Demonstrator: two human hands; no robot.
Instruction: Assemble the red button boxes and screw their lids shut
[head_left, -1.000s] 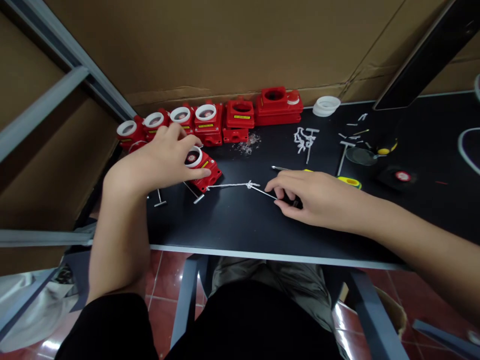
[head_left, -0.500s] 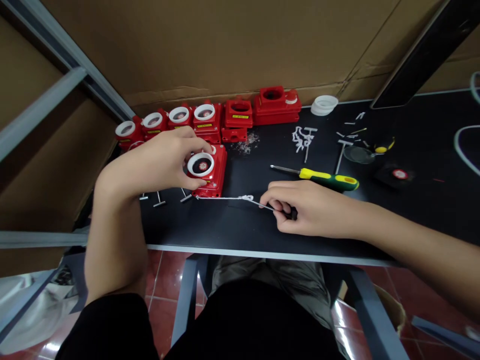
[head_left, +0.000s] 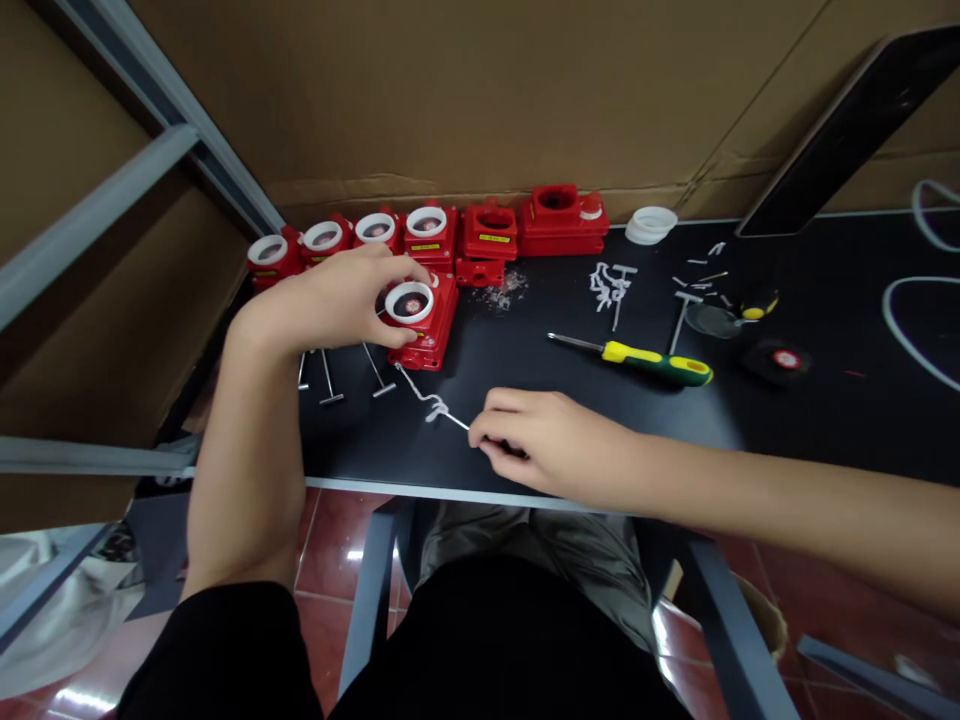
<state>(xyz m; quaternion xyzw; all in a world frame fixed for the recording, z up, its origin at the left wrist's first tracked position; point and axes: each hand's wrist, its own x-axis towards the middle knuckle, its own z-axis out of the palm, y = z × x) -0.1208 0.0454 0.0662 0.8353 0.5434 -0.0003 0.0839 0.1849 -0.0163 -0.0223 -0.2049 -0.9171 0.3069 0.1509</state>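
My left hand [head_left: 349,300] grips a red box [head_left: 441,312], thumb and fingers on either side of its white ring [head_left: 430,303]. A black disc with a red and white mark shows inside the ring. From the box's near corner, a slack white cord [head_left: 411,382] runs to a small loose knot. A thin metal rod [head_left: 457,421] meets the cord there, and my right hand [head_left: 551,440] is closed around its other end, close to the table's front edge. The fingers mostly cover the rod's handle.
Several red boxes [head_left: 493,238] line the cardboard wall. White rings [head_left: 651,225] are stacked right of them. A yellow-green screwdriver [head_left: 649,362] lies beyond my right hand, near a tangle of white cord [head_left: 606,287]. Small T-shaped metal bars [head_left: 330,385] lie by my left forearm.
My right hand has moved left and toward the table edge with the rod. The cord, stretched straight before, now hangs slack and bent. My left hand stays on the red box.
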